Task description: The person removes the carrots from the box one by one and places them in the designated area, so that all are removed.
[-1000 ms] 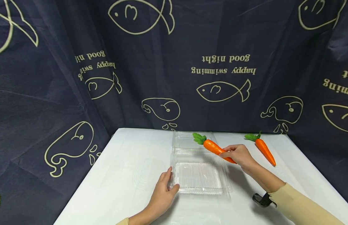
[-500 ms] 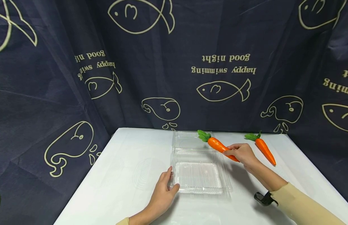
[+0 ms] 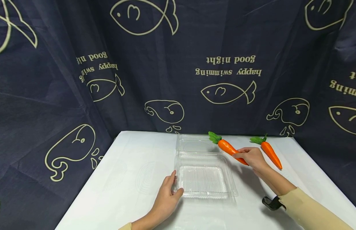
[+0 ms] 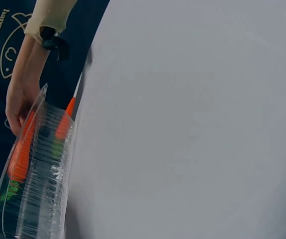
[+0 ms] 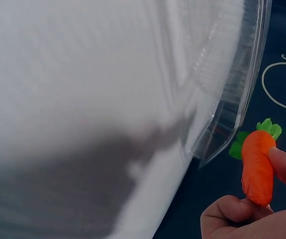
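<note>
My right hand (image 3: 253, 158) holds an orange carrot (image 3: 227, 147) by its tapered end, between thumb and fingers. Its green leafy top points up and to the left. The carrot is raised beside the back right of an opened clear plastic clamshell container (image 3: 231, 183), its top overlapping the lid in the head view. At the container's front left corner, my left hand (image 3: 166, 198) grips the side, thumb at the front rim and fingers along the left wall. In the right wrist view the thumb and curled fingers close round the carrot (image 5: 257, 167).
A second carrot (image 3: 271, 155) lies on the white table (image 3: 137, 159) at the back right. The container's lid (image 3: 192, 143) lies folded back toward the dark fish-print curtain (image 3: 189, 48) behind the table. A black strap (image 3: 271, 203) sits at the right sleeve.
My right hand has shifted to the right with the carrot, away from above the container's middle. The left hand and the container have stayed in place.
</note>
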A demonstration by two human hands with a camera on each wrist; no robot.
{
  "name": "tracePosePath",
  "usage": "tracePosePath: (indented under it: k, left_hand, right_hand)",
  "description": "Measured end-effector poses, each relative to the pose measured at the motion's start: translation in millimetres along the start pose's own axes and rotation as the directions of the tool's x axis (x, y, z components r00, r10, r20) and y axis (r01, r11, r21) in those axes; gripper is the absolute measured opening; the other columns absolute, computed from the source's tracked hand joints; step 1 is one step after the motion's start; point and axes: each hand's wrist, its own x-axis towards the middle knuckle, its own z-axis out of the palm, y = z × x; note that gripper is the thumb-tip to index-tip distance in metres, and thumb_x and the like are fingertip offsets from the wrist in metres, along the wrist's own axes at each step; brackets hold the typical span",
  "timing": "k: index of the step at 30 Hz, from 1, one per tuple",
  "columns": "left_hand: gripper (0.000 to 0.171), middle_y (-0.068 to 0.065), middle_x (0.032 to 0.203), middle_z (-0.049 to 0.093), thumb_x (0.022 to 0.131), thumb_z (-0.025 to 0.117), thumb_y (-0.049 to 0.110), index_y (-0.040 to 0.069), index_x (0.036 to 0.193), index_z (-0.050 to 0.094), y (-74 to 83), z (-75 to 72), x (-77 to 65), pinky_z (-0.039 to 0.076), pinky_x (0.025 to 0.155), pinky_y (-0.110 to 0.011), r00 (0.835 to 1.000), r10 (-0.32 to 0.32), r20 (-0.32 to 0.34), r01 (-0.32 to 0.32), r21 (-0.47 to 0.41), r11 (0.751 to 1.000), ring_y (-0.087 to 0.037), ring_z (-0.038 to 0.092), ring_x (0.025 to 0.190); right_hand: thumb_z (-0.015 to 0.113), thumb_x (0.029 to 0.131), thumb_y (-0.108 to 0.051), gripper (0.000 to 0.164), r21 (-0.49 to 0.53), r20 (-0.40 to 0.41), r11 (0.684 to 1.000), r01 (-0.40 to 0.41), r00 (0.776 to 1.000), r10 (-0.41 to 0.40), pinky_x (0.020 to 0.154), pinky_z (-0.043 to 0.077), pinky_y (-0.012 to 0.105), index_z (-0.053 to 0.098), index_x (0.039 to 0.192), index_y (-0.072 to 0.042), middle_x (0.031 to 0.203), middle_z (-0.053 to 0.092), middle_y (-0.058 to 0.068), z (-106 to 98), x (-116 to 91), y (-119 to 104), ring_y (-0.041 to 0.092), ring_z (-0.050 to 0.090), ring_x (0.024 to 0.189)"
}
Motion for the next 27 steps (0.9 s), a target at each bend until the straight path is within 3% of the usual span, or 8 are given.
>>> tracePosePath:
  k: [18, 27]
  left_hand:
    - [0.075, -0.020, 0.139, 0.044, 0.099, 0.060, 0.020, -0.004, 0.158, 0.020, -0.1, -0.6, -0.4, 0.045, 0.072, -0.021, 1.000, 0.003, 0.002, -0.003, -0.001, 1.000, -0.024, 0.048, 0.108]
    - [0.075, -0.020, 0.140, 0.044, 0.098, 0.061, 0.020, -0.004, 0.158, 0.021, 0.4, -0.3, -0.5, 0.045, 0.071, -0.021, 1.000, 0.003, -0.001, -0.003, -0.012, 1.000, -0.021, 0.048, 0.103]
  right_hand:
    - [0.084, 0.078, -0.021, 0.039, 0.028, -0.056, 1.000, -0.006, 0.998, 0.008, 0.066, 0.050, 0.026, 0.074, 0.107, 0.004, 0.078, 0.071, -0.009, -9, 9, 20, 0.014, 0.058, 0.077]
    - [0.084, 0.079, -0.024, 0.044, 0.011, -0.077, 1.000, -0.023, 0.997, 0.024, 0.066, 0.050, 0.026, 0.073, 0.110, 0.005, 0.081, 0.071, -0.007, -14, 11, 26, 0.014, 0.058, 0.078]
